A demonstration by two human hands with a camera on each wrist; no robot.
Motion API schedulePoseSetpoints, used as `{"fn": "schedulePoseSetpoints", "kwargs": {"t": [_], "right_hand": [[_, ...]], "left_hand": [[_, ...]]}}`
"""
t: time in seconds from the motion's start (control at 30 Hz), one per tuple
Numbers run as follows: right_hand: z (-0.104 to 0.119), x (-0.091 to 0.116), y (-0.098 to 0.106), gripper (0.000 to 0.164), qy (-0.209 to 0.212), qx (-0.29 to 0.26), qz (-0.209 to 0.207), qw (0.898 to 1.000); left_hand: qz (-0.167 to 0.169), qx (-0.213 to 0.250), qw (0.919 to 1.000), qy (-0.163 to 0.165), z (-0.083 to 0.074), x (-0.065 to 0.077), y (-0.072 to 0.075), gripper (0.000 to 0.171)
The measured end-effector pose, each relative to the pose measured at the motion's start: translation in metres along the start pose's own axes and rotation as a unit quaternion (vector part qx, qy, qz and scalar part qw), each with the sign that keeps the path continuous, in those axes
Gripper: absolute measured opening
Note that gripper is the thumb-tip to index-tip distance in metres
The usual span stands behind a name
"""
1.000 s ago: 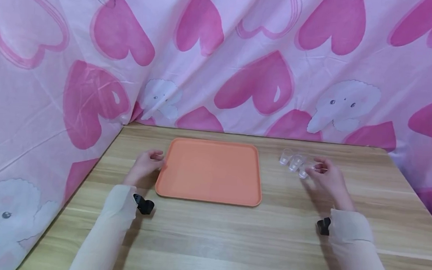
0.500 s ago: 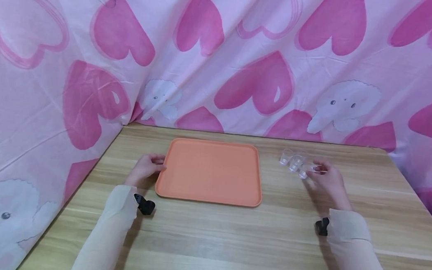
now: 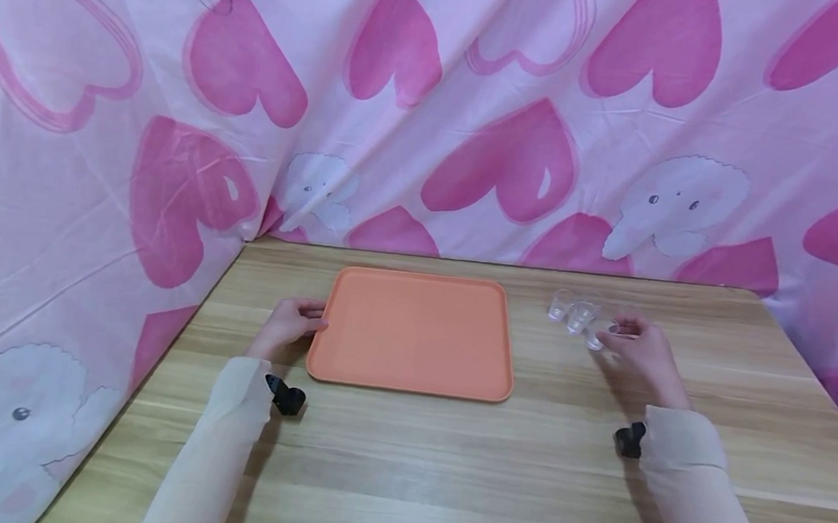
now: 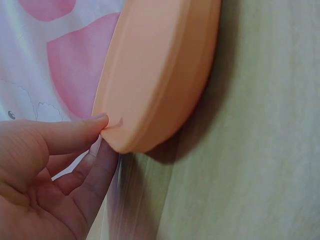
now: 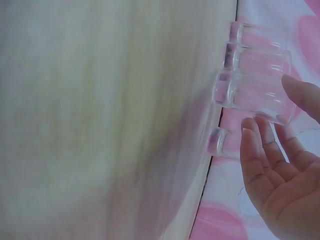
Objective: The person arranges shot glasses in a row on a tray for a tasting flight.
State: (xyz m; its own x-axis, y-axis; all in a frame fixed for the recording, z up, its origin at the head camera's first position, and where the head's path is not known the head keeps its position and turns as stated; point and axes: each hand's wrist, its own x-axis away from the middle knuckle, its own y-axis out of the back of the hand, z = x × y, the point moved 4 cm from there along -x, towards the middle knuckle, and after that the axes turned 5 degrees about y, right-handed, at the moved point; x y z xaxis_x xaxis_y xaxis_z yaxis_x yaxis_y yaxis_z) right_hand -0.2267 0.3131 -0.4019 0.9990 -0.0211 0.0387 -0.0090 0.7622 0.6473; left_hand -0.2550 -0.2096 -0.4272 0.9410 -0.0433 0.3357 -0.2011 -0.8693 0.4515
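On a wood-grain table (image 3: 406, 469), an orange tray (image 3: 414, 333) lies at the centre of the head view. At its left edge, a person's left hand (image 3: 289, 324) pinches the rim between thumb and fingers. Right of centre, the right hand (image 3: 644, 354) holds the nearest clear cup (image 3: 594, 338), upright beside other clear cups (image 3: 580, 318); how firmly, I cannot tell.

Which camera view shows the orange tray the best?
The head view, because the orange tray appears there with all four corners and its inside in sight. The left wrist view shows only one part, close up, where the left hand pinches it. The right wrist view shows none.
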Motion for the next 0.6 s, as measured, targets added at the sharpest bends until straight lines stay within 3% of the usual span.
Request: {"fn": "schedulePoseSetpoints", "kwargs": {"t": [0.2,0.33,0.6], "right_hand": [[0.002,0.004,0.006,0.059,-0.008,-0.013,-0.004,1.0],[0.01,0.006,0.012,0.052,-0.001,-0.034,-0.03,0.999],[0.05,0.008,0.009,0.032,0.017,-0.086,-0.048,0.995]], "left_hand": [[-0.004,-0.004,1.0,0.0,0.001,-0.002,0.0,0.043],[-0.003,-0.005,1.0,-0.003,0.001,-0.002,0.0,0.044],[0.008,0.009,0.9999,-0.012,0.003,0.0,0.002,0.045]]}}
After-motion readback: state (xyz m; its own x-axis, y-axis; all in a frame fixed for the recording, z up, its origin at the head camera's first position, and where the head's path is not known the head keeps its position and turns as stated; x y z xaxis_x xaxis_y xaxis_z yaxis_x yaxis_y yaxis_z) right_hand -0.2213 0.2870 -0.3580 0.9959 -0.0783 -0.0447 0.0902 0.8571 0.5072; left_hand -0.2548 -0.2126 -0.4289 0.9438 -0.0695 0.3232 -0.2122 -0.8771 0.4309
